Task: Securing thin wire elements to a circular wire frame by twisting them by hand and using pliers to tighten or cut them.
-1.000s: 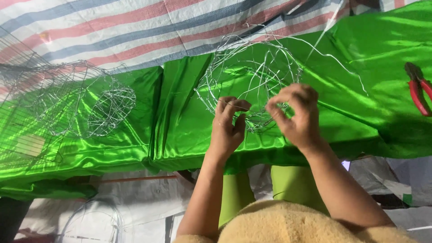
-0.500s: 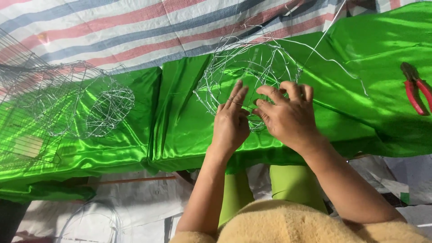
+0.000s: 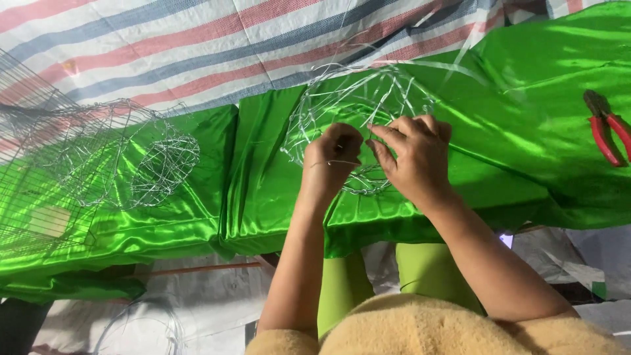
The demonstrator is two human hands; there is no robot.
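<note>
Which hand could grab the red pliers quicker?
Probably the right hand. The red pliers lie on the green cloth at the far right, on that hand's side. The left hand sits farther away, and both are busy at the wire ball.

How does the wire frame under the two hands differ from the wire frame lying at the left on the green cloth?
The wire frame under the hands is touched by both the left hand and the right hand, while the left wire frame lies apart from them, untouched. The first sits near the middle of the green cloth; the second sits at its left, beside a flat wire grid. Both are rounded, open shapes of thin silver wire.
</note>
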